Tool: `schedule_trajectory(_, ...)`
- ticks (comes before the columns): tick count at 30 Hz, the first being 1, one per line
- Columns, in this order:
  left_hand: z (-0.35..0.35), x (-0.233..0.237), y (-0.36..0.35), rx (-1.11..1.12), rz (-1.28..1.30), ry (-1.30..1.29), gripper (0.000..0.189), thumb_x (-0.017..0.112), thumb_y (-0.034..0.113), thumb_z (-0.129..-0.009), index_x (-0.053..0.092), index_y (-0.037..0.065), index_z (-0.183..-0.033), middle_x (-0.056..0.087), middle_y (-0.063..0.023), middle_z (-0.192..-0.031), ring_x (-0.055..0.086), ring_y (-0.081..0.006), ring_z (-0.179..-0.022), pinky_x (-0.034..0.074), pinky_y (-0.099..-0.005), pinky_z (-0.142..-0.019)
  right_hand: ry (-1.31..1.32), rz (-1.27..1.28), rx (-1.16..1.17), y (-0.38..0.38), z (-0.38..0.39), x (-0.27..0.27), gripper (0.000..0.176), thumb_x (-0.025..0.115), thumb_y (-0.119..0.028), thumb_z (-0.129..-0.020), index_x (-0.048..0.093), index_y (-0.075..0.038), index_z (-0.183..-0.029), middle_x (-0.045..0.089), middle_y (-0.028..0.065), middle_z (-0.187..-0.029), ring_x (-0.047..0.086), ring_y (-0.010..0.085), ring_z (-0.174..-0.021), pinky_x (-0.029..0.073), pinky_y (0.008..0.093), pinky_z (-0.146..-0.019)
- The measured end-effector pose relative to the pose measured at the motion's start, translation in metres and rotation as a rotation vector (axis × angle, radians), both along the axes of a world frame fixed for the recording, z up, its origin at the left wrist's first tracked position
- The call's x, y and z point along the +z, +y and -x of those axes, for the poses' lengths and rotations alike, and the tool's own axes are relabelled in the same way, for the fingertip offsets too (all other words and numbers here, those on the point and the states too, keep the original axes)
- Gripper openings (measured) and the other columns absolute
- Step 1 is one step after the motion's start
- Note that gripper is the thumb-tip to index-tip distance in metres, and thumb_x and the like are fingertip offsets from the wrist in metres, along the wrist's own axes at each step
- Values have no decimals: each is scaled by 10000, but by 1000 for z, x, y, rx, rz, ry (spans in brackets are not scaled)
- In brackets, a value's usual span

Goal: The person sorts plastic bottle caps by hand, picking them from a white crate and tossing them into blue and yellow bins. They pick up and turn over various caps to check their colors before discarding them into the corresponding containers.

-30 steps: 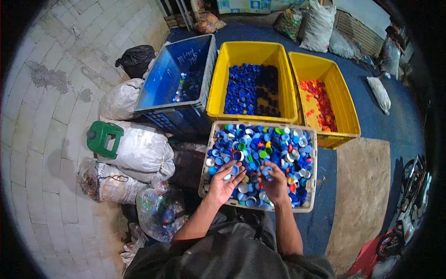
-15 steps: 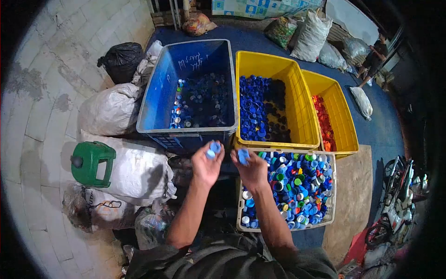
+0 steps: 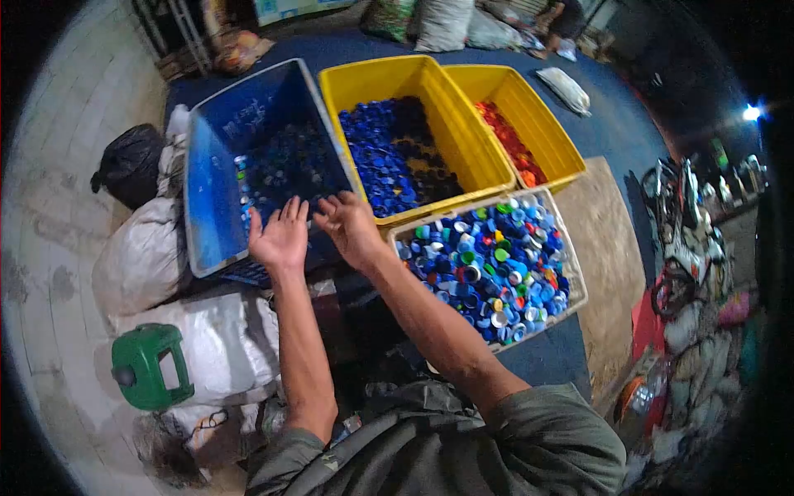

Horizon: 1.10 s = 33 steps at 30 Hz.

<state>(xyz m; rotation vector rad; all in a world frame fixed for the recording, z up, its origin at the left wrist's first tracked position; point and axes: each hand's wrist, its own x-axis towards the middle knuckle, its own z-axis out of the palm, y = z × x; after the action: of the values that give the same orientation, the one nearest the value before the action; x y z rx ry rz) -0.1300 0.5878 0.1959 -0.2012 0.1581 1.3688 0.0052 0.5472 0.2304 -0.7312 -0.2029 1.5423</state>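
Note:
My left hand (image 3: 281, 240) is open, palm up with fingers spread, at the near edge of the blue bin (image 3: 211, 182). Close beside it, my right hand (image 3: 349, 227) reaches over the bin's near right corner, its fingers apart and slightly bent. I see nothing held in either hand. Inside the blue bin lie scattered bottle caps, with a few white and light blue ones along the left. To the right, a crate (image 3: 576, 277) is full of mixed bottle caps (image 3: 488, 269), mostly blue, with white, green and red ones.
A yellow bin (image 3: 455, 124) holds dark blue caps; another yellow bin (image 3: 542, 112) holds red-orange ones. White sacks (image 3: 145, 256), a black bag (image 3: 132, 165) and a green plastic container (image 3: 153, 366) stand at left. A person (image 3: 562, 21) is at the far back.
The light blue caps that were in both hands are out of them. Both hands have moved left to the blue bin, fingers spread. The view has turned to the right.

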Motion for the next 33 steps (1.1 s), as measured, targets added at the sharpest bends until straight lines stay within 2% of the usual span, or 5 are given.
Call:
schedule_trajectory(6, -49, 1, -72, -123, -104, 346, 334, 534, 232, -936, 551, 40, -1209, 617, -116, -1114, 569, -249, -1022, 456, -435, -945, -132, 2, 19, -121, -31, -19, 599, 523, 60, -843, 274, 76, -1387, 351, 238, -1411, 518, 341, -1209, 474, 411, -980)
schedule_trajectory(13, -151, -51, -147, -265, -484, 1375, 406, 710, 67, -803, 539, 11, -1168, 636, -56, -1025, 565, -86, -868, 478, -246, -759, -256, 45, 240, -273, -104, -48, 499, 506, 79, -830, 424, 0, -1315, 531, 130, -1249, 574, 185, -1021, 488, 335, -911)
schedule_trajectory(19, -199, -55, -163, -235, -933, 2082, 611, 785, 143, -699, 535, 66, -1251, 666, -91, -1113, 581, -278, -982, 442, -382, -898, -453, -37, 304, -329, -176, -35, 503, 494, 99, -798, 444, 2, -1288, 548, 110, -1231, 545, 170, -1060, 439, 332, -950)
schedule_trajectory(30, -236, -52, -170, -250, -574, 2118, 569, 778, 108, -749, 543, 24, -1261, 692, -140, -1042, 658, -187, -929, 529, -326, -801, -524, -3, 370, -373, -274, -36, 458, 523, 92, -807, 491, -18, -1250, 583, 80, -1163, 554, 143, -1045, 437, 301, -946)
schedule_trajectory(33, -233, -60, -165, -115, -332, 1552, 495, 745, 75, -782, 531, 4, -1222, 650, -99, -1049, 640, -206, -933, 507, -302, -814, -615, 42, 397, -363, -284, -34, 446, 509, 88, -815, 487, -12, -1250, 585, 85, -1153, 550, 132, -1045, 442, 289, -926)
